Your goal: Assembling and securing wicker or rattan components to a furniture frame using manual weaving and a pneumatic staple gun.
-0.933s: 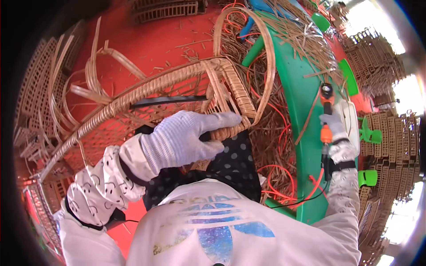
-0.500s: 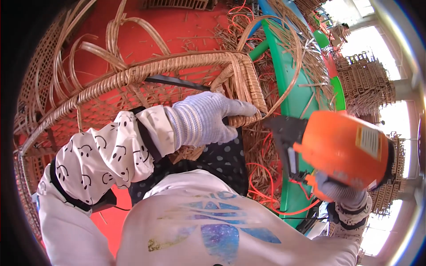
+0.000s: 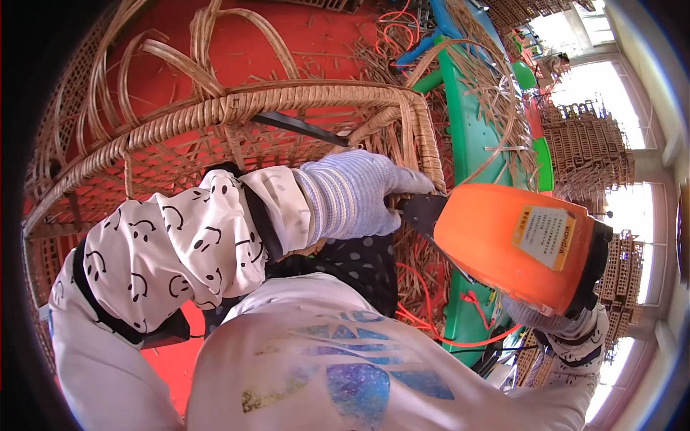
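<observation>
A woven wicker frame [image 3: 302,95] with a wrapped rim stretches across in front of me. My left hand [image 3: 352,192], in a light blue knitted glove, is closed around the frame's wrapped corner end. My right hand [image 3: 540,314], gloved as well, is wrapped round the handle of an orange nail gun [image 3: 474,223], whose body hides most of the fingers. The gun's black nose [image 3: 422,214] meets the wicker corner just beside my left fingertips; whether it touches the cane I cannot tell. A loose cane strip [image 3: 514,108] loops up from near that corner.
A green bench [image 3: 467,144] strewn with cane scraps stands to the right, with a blue one [image 3: 453,18] behind. An orange-red air hose [image 3: 424,287] runs past below the gun. Loose cane strands [image 3: 205,57] curl up at the far left. Stacked wicker panels [image 3: 586,147] stand farther right.
The nail gun has moved left, its nose now at the wicker corner by my left hand. The frame and my left hand appear shifted slightly right in view.
</observation>
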Demonstrator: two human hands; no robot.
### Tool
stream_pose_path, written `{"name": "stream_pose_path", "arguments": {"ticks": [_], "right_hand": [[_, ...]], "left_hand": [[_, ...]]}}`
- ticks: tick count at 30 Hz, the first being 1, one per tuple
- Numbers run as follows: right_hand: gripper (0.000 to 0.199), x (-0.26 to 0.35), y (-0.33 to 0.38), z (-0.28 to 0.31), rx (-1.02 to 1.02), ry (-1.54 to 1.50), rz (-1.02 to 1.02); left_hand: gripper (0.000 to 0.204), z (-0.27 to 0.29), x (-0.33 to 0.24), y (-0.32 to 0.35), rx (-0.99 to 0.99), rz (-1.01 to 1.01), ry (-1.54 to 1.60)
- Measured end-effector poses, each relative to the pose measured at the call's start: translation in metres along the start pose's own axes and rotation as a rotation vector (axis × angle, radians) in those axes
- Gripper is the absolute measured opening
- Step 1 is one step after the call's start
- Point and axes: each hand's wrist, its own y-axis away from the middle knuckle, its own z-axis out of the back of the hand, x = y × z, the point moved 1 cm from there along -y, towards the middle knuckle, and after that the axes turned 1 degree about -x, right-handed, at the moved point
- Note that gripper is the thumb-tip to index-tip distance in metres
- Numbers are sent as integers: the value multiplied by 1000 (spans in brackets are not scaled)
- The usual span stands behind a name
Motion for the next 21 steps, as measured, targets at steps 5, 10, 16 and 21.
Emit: {"name": "stream_pose_path", "arguments": {"ticks": [5, 10, 16, 21], "right_hand": [[32, -4, -6, -3, 22, -335, -156], [29, -2, -7, -10, 2, -543, -255], [22, 31, -14, -30, 104, 526, 35], [34, 60, -25, -52, 154, 1160, 368]], "left_hand": [[56, -1, 1, 0, 19, 19, 22], [56, 1, -2, 3, 20, 29, -12], [53, 2, -5, 5, 43, 4, 0], [47, 5, -5, 7, 53, 21, -9]]}}
